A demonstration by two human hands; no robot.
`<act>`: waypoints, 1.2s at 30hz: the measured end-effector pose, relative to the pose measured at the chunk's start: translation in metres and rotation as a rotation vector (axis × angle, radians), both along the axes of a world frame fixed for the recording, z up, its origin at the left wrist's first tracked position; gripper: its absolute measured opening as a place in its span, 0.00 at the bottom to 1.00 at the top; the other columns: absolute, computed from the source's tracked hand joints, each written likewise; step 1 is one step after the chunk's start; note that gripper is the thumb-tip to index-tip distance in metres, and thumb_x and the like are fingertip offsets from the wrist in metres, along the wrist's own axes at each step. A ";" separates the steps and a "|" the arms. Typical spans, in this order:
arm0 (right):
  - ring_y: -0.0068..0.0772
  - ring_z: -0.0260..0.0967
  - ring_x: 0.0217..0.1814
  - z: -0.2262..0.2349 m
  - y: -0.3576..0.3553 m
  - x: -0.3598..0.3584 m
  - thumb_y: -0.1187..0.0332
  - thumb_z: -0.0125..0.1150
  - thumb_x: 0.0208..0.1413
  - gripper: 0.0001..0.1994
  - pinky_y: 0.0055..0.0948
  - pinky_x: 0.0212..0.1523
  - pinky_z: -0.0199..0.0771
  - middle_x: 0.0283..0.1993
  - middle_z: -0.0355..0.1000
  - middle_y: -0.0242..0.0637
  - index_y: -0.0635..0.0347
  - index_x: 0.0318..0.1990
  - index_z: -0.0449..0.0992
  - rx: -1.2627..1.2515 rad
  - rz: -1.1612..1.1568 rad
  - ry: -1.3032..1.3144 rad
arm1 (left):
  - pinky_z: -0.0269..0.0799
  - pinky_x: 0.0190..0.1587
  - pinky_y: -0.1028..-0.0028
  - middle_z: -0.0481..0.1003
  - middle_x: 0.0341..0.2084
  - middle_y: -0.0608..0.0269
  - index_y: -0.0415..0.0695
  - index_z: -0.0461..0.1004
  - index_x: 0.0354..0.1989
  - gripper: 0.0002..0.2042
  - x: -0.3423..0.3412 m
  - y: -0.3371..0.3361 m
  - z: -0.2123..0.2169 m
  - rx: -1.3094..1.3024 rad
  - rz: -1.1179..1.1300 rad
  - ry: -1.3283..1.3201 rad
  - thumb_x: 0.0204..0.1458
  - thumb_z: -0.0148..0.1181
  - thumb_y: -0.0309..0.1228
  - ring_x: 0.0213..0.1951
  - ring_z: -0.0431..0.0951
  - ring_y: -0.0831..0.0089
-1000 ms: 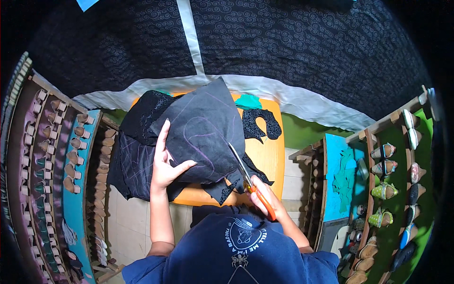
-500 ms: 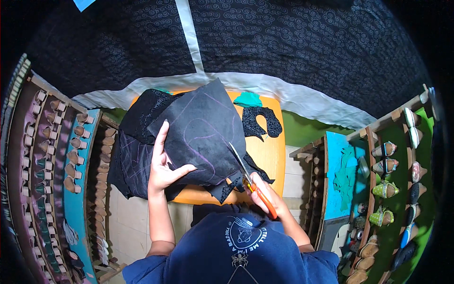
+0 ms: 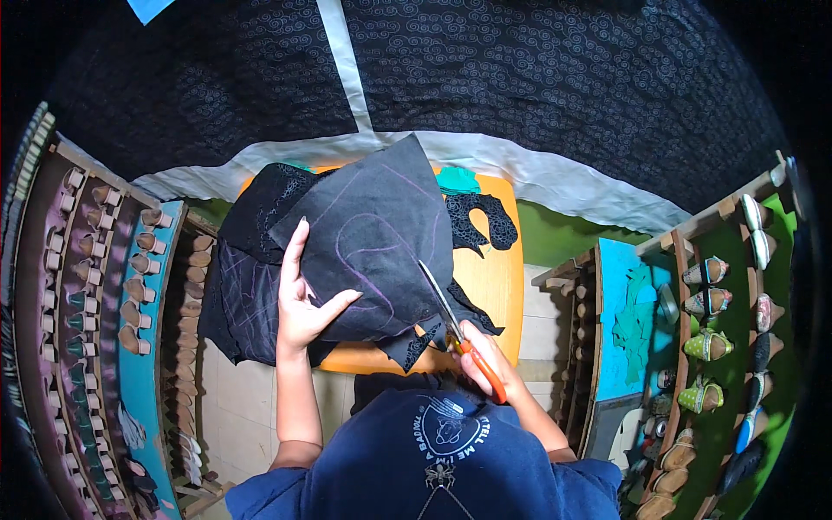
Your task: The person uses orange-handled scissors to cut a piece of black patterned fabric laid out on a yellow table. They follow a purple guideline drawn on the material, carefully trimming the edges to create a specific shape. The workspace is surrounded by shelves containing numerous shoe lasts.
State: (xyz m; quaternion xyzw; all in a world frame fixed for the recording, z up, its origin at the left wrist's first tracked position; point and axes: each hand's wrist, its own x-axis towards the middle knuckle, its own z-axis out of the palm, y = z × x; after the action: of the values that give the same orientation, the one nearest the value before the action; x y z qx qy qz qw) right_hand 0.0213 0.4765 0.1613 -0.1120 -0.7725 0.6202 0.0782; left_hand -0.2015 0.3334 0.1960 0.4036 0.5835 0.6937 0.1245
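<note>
My right hand [image 3: 487, 357] grips a pair of scissors [image 3: 472, 348] with orange handles. Their long blades point up and left across the right part of a dark grey sheet of material [image 3: 390, 199] with purple curved outlines drawn on it. Against the left part of this sheet rests my left hand [image 3: 303, 308], thumb and forefinger spread wide apart; its other fingers are mostly hidden. Beneath and to the left lies more black patterned material [image 3: 251, 286], also marked with purple lines. A cut black patterned strip [image 3: 416, 351] hangs beside the blades.
An orange table [image 3: 498, 286] bears a curved black cut-out [image 3: 498, 230] and green scraps [image 3: 458, 180]. Racks of shoe lasts [image 3: 139, 286] stand on the left; shelves with shoes [image 3: 706, 347] and a blue board [image 3: 620, 269] stand on the right. Black patterned cloth [image 3: 555, 78] hangs behind.
The grey sheet has shifted slightly, its top corner tipping up and to the right. My left hand has moved a little rightward with it. The scissors stay in nearly the same place.
</note>
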 end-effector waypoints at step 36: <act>0.34 0.58 0.29 0.004 0.004 -0.008 0.63 0.42 0.53 0.10 0.29 0.34 0.61 0.29 0.59 0.40 0.60 0.34 0.54 -0.182 0.122 -0.055 | 0.52 0.56 0.71 0.49 0.58 0.57 0.37 0.45 0.58 0.45 -0.002 -0.003 0.005 -0.021 -0.147 -0.081 0.28 0.66 0.17 0.57 0.54 0.70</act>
State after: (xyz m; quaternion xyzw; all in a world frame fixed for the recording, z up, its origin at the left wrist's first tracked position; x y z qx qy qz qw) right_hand 0.0130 0.4802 0.1654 -0.0884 -0.7203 0.6880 0.0088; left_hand -0.2039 0.3309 0.2009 0.4155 0.5541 0.6922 0.2029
